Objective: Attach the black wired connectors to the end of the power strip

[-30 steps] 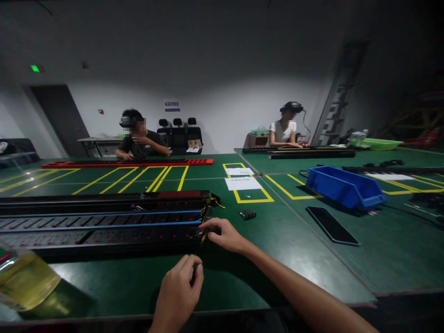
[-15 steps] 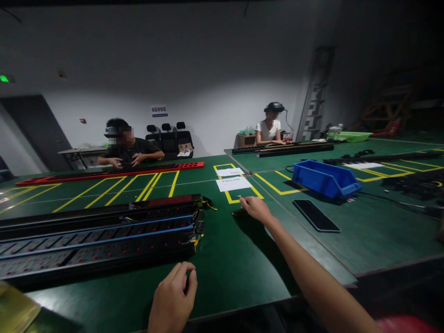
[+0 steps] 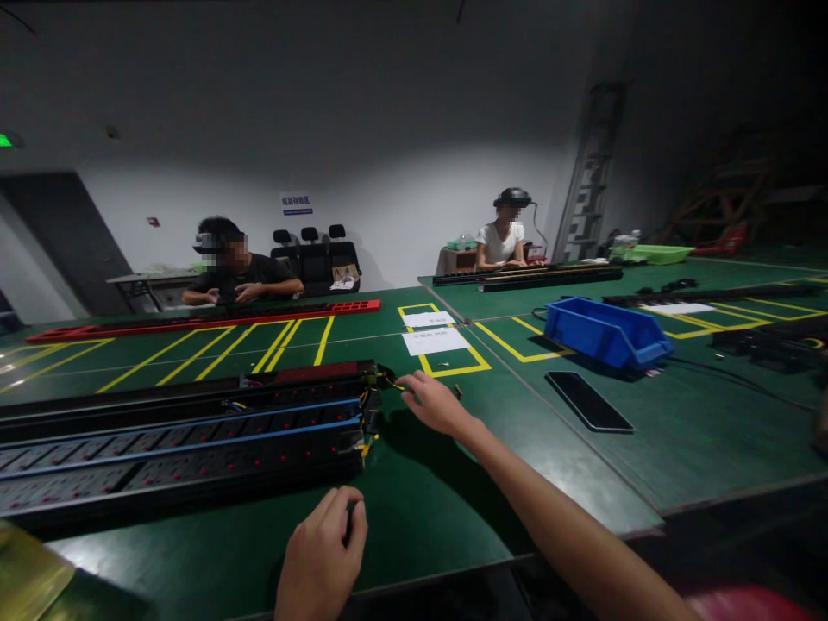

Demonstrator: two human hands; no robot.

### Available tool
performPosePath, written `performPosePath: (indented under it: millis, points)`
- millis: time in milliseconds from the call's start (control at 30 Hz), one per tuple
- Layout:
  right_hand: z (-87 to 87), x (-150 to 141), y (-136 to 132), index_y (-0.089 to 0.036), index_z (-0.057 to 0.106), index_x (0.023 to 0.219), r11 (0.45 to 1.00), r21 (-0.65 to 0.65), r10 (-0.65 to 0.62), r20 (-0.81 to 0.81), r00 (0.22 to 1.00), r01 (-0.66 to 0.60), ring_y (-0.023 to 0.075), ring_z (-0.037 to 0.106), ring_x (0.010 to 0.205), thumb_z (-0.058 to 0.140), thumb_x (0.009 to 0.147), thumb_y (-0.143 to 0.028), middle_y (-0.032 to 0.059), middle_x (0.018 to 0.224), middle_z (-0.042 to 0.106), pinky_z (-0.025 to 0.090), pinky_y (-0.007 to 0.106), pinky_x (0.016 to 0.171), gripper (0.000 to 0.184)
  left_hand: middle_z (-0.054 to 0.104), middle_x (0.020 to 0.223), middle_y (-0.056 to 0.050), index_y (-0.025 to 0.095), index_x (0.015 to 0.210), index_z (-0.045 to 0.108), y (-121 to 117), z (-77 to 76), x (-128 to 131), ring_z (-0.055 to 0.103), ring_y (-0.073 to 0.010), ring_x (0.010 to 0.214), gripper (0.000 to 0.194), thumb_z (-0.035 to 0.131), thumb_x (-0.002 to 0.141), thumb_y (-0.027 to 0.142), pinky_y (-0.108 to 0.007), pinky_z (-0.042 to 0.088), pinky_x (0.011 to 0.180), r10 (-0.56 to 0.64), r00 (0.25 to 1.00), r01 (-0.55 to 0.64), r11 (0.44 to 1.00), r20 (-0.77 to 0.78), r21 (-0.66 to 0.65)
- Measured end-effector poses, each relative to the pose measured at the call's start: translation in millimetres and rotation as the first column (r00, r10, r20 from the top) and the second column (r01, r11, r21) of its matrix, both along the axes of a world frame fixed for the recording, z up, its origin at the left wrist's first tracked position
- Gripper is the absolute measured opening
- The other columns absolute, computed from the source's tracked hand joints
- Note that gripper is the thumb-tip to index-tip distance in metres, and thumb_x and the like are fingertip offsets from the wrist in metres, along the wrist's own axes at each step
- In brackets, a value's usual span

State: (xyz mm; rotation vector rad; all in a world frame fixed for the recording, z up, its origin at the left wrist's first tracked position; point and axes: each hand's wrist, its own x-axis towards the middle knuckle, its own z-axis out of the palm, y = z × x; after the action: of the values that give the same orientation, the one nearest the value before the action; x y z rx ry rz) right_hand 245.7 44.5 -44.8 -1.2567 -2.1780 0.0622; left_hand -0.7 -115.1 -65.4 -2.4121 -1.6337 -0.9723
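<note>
My right hand (image 3: pixel 435 404) reaches over the table with its fingers stretched toward the end of the long black socket strips (image 3: pixel 259 423). Its fingertips are at a thin yellow wire (image 3: pixel 396 385) that sticks out from the rear strip; whether they touch it I cannot tell. A small brass-coloured piece (image 3: pixel 458 391) lies just behind that hand. My left hand (image 3: pixel 322 552) rests near the table's front edge, loosely curled, with a gap between thumb and forefinger and nothing seen in it. Blue edging and small red dots run along the strips.
Paper sheets (image 3: pixel 435 341) lie by yellow tape outlines. To the right are a blue bin (image 3: pixel 608 332) and a phone (image 3: pixel 588 401). A yellow object (image 3: pixel 32 569) sits at the lower left. Two people work across the table at a red frame (image 3: pixel 349 307) and dark strips (image 3: pixel 549 278).
My right hand has moved left, from near the tape outline to the wire end of the strips. The small brass-coloured piece now shows on the table. My left hand stays put.
</note>
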Motion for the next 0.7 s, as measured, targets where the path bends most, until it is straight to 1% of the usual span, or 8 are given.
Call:
performPosePath:
  millis: [67, 133, 233, 300, 400, 533, 600, 700]
  points:
    - [5.8, -25.6, -8.3, -0.024, 0.053, 0.143, 0.988, 0.013, 0.154, 0.076, 0.985, -0.155, 0.0186, 0.061, 0.094, 0.051, 0.098, -0.022, 0.0079, 0.111, 0.062, 0.046, 0.030, 0.086, 0.045, 0.063, 0.068, 0.000, 0.023, 0.085, 0.066, 0.5, -0.6, -0.2, 0.062, -0.0136, 0.058, 0.028, 0.043, 0.100, 0.029, -0.023, 0.041, 0.054, -0.003, 1.000, 0.003, 1.000, 0.000, 0.007]
    - [11.9, -45.1, -13.1, -0.024, 0.054, 0.143, 0.975, 0.009, 0.220, 0.132, 0.966, -0.224, 0.0188, 0.061, 0.095, 0.051, 0.095, -0.017, 0.0075, 0.110, 0.063, 0.046, 0.030, 0.086, 0.049, 0.063, 0.068, 0.000, 0.023, 0.085, 0.066, 0.9, -1.0, -0.4, 0.062, -0.0134, 0.057, 0.028, 0.043, 0.100, 0.029, -0.023, 0.041, 0.053, -0.006, 1.000, 0.006, 1.000, -0.006, 0.006]
    - [16.7, -57.1, -14.2, -0.018, 0.067, 0.118, 0.976, -0.023, 0.219, 0.137, 0.966, -0.218, 0.0189, 0.061, 0.090, 0.052, 0.094, -0.018, 0.0074, 0.098, 0.066, 0.044, 0.029, 0.082, 0.028, 0.063, 0.068, 0.000, 0.023, 0.085, 0.066, 0.7, -1.0, -0.4, 0.063, -0.0136, 0.059, 0.029, 0.042, 0.100, 0.029, -0.023, 0.042, 0.054, -0.008, 1.000, 0.008, 1.000, -0.018, 0.004]
    - [15.3, -54.6, -12.4, -0.016, 0.069, 0.098, 0.983, -0.041, 0.184, 0.086, 0.979, -0.181, 0.0179, 0.061, 0.082, 0.053, 0.096, -0.025, 0.0066, 0.087, 0.067, 0.043, 0.028, 0.076, 0.018, 0.064, 0.070, -0.001, 0.023, 0.086, 0.066, 0.2, -0.6, -0.1, 0.064, -0.0138, 0.061, 0.029, 0.042, 0.101, 0.029, -0.023, 0.042, 0.054, -0.003, 1.000, 0.003, 1.000, -0.025, -0.002]
    - [9.1, -38.5, -5.2, -0.017, 0.067, 0.081, 0.993, -0.064, 0.092, -0.054, 0.994, -0.095, 0.0149, 0.058, 0.069, 0.057, 0.095, -0.028, 0.0040, 0.074, 0.066, 0.039, 0.026, 0.067, 0.020, 0.065, 0.071, -0.001, 0.023, 0.085, 0.066, -0.4, 0.3, 0.2, 0.065, -0.0140, 0.063, 0.030, 0.041, 0.101, 0.030, -0.022, 0.043, 0.055, 0.003, 0.999, -0.003, 1.000, -0.036, -0.013]
    - [3.1, 4.7, 17.5, -0.018, 0.067, 0.078, 0.987, -0.157, -0.010, -0.317, 0.948, -0.042, 0.0134, 0.058, 0.064, 0.064, 0.085, -0.027, 0.0011, 0.071, 0.066, 0.038, 0.024, 0.060, 0.012, 0.065, 0.070, -0.001, 0.024, 0.085, 0.066, 0.7, 0.1, -0.4, 0.065, -0.0140, 0.061, 0.031, 0.041, 0.101, 0.032, -0.022, 0.043, 0.053, 0.005, 0.999, -0.005, 1.000, -0.041, 0.005]
    - [1.3, 32.7, 31.7, -0.018, 0.068, 0.082, 0.979, -0.202, -0.110, -0.441, 0.891, 0.021, 0.0145, 0.060, 0.069, 0.067, 0.081, -0.028, 0.0011, 0.075, 0.068, 0.042, 0.024, 0.061, 0.010, 0.065, 0.069, 0.000, 0.024, 0.084, 0.067, 1.8, -0.7, -0.9, 0.064, -0.0138, 0.059, 0.031, 0.042, 0.100, 0.033, -0.023, 0.042, 0.052, 0.003, 0.999, -0.002, 1.000, -0.039, 0.024]
    - [-3.1, 70.1, 47.7, -0.015, 0.066, 0.106, 0.932, -0.344, -0.312, -0.605, 0.733, 0.112, 0.0155, 0.062, 0.071, 0.068, 0.079, -0.029, 0.0030, 0.082, 0.069, 0.045, 0.024, 0.061, 0.031, 0.066, 0.069, 0.000, 0.024, 0.084, 0.067, 2.8, -1.8, -1.7, 0.064, -0.0134, 0.057, 0.030, 0.042, 0.100, 0.032, -0.022, 0.043, 0.052, -0.005, 1.000, 0.006, 0.999, -0.028, 0.049]
